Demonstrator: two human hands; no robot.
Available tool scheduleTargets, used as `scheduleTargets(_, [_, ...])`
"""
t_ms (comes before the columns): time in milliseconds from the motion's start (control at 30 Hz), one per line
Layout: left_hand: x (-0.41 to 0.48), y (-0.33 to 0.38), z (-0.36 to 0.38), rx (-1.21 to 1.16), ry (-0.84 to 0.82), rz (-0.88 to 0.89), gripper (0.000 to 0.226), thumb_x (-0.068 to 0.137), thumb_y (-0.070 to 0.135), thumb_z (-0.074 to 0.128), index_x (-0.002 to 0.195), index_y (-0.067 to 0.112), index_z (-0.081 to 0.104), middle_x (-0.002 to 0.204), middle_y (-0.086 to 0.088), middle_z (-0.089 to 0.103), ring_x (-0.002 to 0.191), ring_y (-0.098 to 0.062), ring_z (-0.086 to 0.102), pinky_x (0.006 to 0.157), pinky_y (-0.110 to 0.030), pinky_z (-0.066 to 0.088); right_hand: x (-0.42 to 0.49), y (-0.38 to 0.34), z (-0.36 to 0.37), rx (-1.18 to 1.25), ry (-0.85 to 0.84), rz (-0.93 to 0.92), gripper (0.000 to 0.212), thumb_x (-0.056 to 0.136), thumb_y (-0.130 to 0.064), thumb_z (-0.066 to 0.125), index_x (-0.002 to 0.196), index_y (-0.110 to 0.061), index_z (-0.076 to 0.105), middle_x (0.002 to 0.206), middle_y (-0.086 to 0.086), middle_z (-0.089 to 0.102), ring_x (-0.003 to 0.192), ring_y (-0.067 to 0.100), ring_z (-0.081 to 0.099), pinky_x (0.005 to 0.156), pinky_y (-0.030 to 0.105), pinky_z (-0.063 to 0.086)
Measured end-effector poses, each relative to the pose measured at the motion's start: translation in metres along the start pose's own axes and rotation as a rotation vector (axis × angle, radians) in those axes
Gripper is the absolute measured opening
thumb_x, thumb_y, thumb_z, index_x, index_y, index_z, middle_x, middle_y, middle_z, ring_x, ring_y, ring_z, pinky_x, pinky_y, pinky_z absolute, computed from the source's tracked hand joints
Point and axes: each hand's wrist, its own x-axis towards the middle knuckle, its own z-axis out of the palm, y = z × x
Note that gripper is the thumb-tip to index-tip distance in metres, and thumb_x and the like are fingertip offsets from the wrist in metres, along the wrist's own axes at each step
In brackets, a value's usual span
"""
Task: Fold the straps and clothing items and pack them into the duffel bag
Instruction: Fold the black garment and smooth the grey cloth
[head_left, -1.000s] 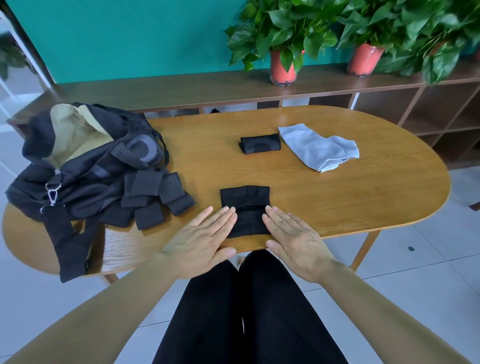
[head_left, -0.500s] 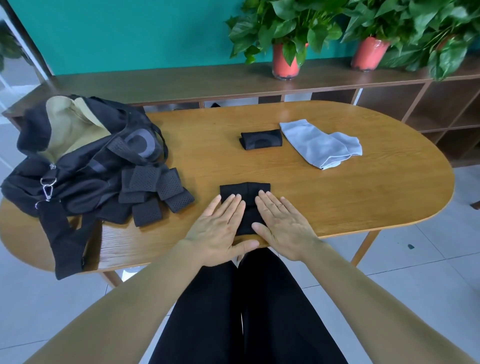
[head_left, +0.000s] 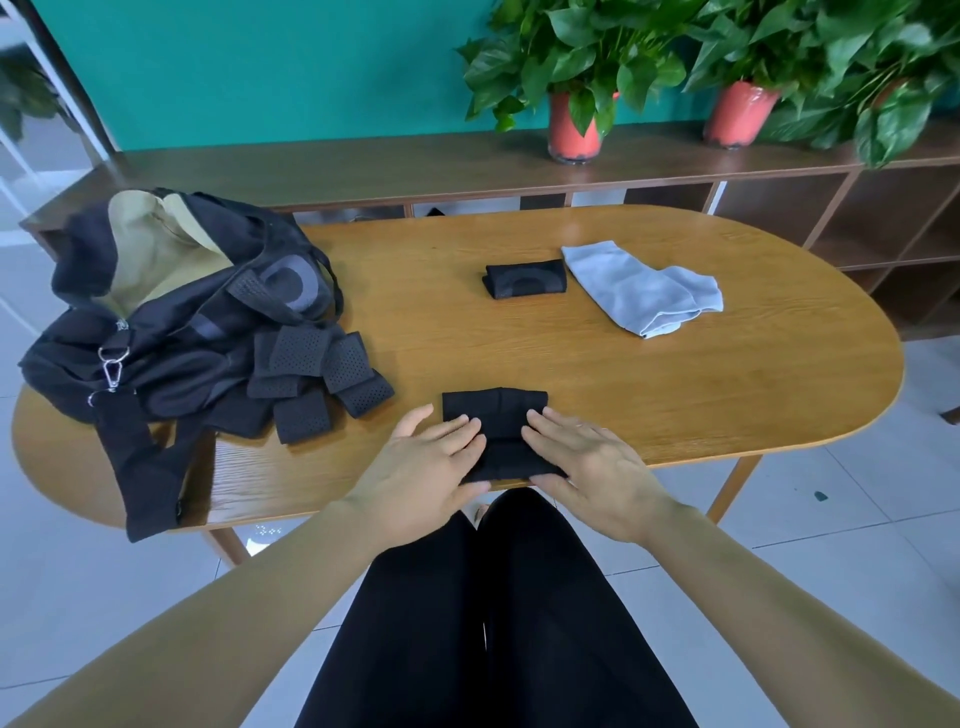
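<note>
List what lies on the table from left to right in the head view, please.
duffel bag → mesh straps → folded black cloth at the near edge → light blue cloth

We've got a wooden worktop (head_left: 675, 395) here, grain plainly showing, with a soft satin sheen. The duffel bag (head_left: 171, 338) is matt black woven fabric with a tan lining. Its straps (head_left: 301, 351) are perforated, mesh-like cloth, and the snap clip (head_left: 111, 369) looks like shiny metal. The folded black piece (head_left: 498, 410) reads as smooth matt cloth, the grey-blue cloth (head_left: 639, 291) softer. The floor tiles (head_left: 831, 519) are glossy.
</note>
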Motion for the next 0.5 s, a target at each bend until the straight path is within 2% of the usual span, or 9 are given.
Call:
scheduleTargets(67, [0.002, -0.002, -0.003, -0.235, 0.032, -0.087, 0.066, 0.093, 0.057, 0.021, 0.131, 0.018, 0.057, 0.144, 0.003, 0.046, 0.136, -0.008, 0.039, 0.113, -0.034, 0.012, 0.004, 0.0, -0.005, 0.181, 0.025, 0.081, 0.052, 0.096, -0.051, 0.036, 0.141, -0.025, 0.044, 0.15, -0.013, 0.032, 0.142, 0.003, 0.017, 0.117, 0.028, 0.01])
scheduleTargets(100, [0.004, -0.004, -0.004, -0.366, 0.02, -0.149, 0.06, 0.092, 0.055, 0.026, 0.126, 0.019, 0.06, 0.14, 0.004, 0.052, 0.131, -0.007, 0.044, 0.11, -0.031, 0.021, 0.007, -0.001, -0.007, 0.247, 0.055, 0.123, 0.044, 0.096, -0.044, 0.044, 0.137, -0.026, 0.05, 0.146, -0.014, 0.039, 0.14, 0.001, 0.023, 0.117, 0.03, 0.014])
scheduleTargets(167, [0.008, -0.005, -0.009, -0.611, 0.066, -0.284, 0.044, 0.093, 0.048, 0.043, 0.104, 0.014, 0.067, 0.105, -0.001, 0.07, 0.094, -0.01, 0.064, 0.084, -0.031, 0.044, 0.012, -0.002, -0.007, 0.392, 0.135, 0.221, 0.034, 0.094, -0.037, 0.054, 0.125, -0.026, 0.062, 0.131, -0.016, 0.054, 0.126, 0.001, 0.041, 0.11, 0.03, 0.028])
scheduleTargets(233, [0.013, -0.006, -0.012, -0.725, 0.159, -0.393, 0.034, 0.094, 0.039, 0.054, 0.079, 0.009, 0.061, 0.065, -0.004, 0.058, 0.059, -0.011, 0.051, 0.059, -0.031, 0.04, 0.018, -0.005, -0.005, 0.527, 0.227, 0.324, 0.022, 0.091, -0.037, 0.058, 0.097, -0.022, 0.073, 0.095, -0.014, 0.066, 0.091, 0.005, 0.057, 0.086, 0.031, 0.047])
scheduleTargets(267, [0.016, -0.006, -0.013, -0.751, 0.192, -0.445, 0.035, 0.093, 0.036, 0.056, 0.069, 0.012, 0.055, 0.056, -0.001, 0.048, 0.052, -0.009, 0.042, 0.054, -0.028, 0.034, 0.022, -0.007, -0.004, 0.566, 0.273, 0.378, 0.027, 0.09, -0.039, 0.059, 0.077, -0.018, 0.069, 0.072, -0.01, 0.062, 0.07, 0.009, 0.054, 0.068, 0.032, 0.047])
scheduleTargets(300, [0.019, -0.006, -0.014, -0.761, 0.218, -0.5, 0.038, 0.092, 0.035, 0.058, 0.062, 0.015, 0.046, 0.051, 0.004, 0.039, 0.049, -0.008, 0.036, 0.052, -0.025, 0.029, 0.026, -0.01, -0.004, 0.593, 0.308, 0.445, 0.037, 0.089, -0.04, 0.06, 0.061, -0.016, 0.058, 0.056, -0.007, 0.05, 0.056, 0.012, 0.045, 0.056, 0.031, 0.04])
scheduleTargets(333, [0.023, -0.006, -0.013, -0.757, 0.243, -0.552, 0.043, 0.092, 0.034, 0.058, 0.058, 0.016, 0.039, 0.05, 0.007, 0.034, 0.049, -0.009, 0.032, 0.05, -0.025, 0.026, 0.031, -0.012, -0.003, 0.609, 0.335, 0.507, 0.046, 0.088, -0.041, 0.061, 0.052, -0.017, 0.045, 0.049, -0.006, 0.039, 0.049, 0.013, 0.036, 0.052, 0.028, 0.032])
scheduleTargets(400, [0.033, -0.007, -0.01, -0.76, 0.287, -0.643, 0.049, 0.091, 0.035, 0.06, 0.058, 0.015, 0.03, 0.05, 0.005, 0.029, 0.05, -0.013, 0.029, 0.051, -0.029, 0.025, 0.04, -0.014, -0.003, 0.618, 0.382, 0.602, 0.054, 0.087, -0.043, 0.062, 0.049, -0.019, 0.032, 0.045, -0.007, 0.03, 0.048, 0.014, 0.029, 0.056, 0.027, 0.025])
scheduleTargets(500, [0.045, -0.01, -0.004, -0.679, 0.301, -0.743, 0.053, 0.09, 0.04, 0.06, 0.058, 0.014, 0.027, 0.051, 0.002, 0.03, 0.052, -0.018, 0.032, 0.053, -0.032, 0.027, 0.054, -0.014, 0.001, 0.555, 0.43, 0.689, 0.045, 0.086, -0.046, 0.061, 0.052, -0.023, 0.041, 0.048, -0.008, 0.041, 0.058, 0.018, 0.042, 0.067, 0.032, 0.034])
